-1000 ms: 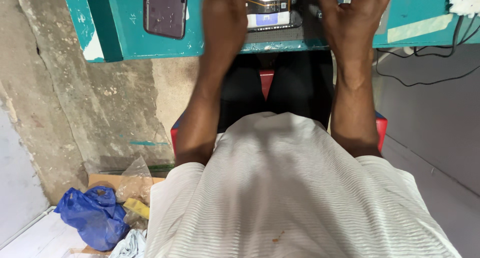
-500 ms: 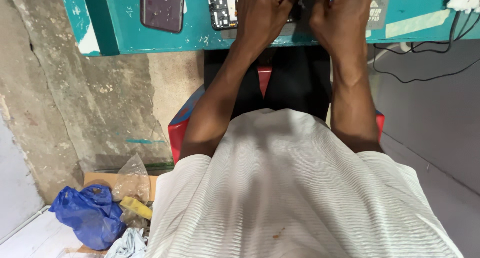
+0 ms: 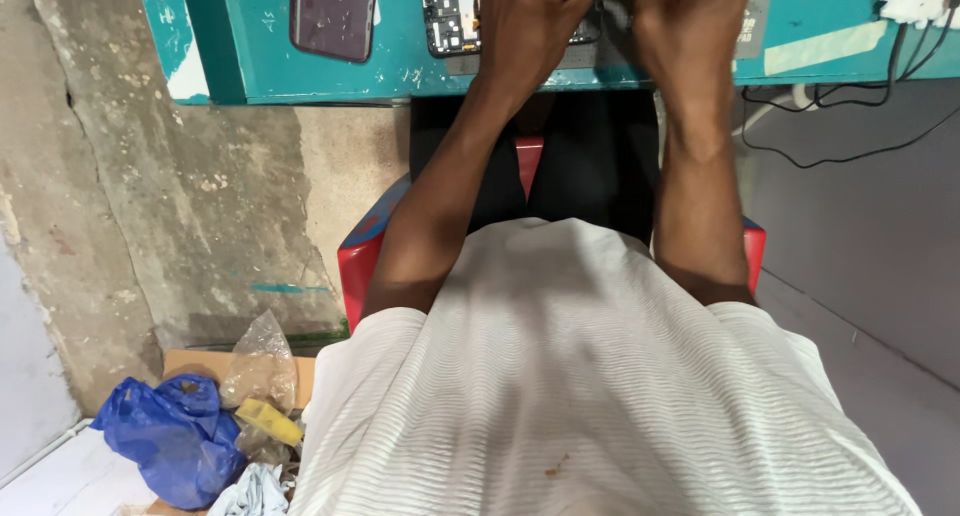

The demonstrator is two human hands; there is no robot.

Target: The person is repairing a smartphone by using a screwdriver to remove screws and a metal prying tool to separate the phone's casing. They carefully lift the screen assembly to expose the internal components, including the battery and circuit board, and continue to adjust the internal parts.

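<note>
Both hands worked at the near edge of the teal desk (image 3: 300,81). Left hand (image 3: 530,21) lay curled over an opened phone (image 3: 455,16), its circuit board showing, fingers touching it; whether the grip was clenched on it could not be told. Right hand (image 3: 690,26) sat just beside, fingers bent over the grey mat (image 3: 590,56), grip also unclear. A dark phone (image 3: 333,14) lay face up toward the desk's left edge. Black cables (image 3: 850,126) hung off the right side.
</note>
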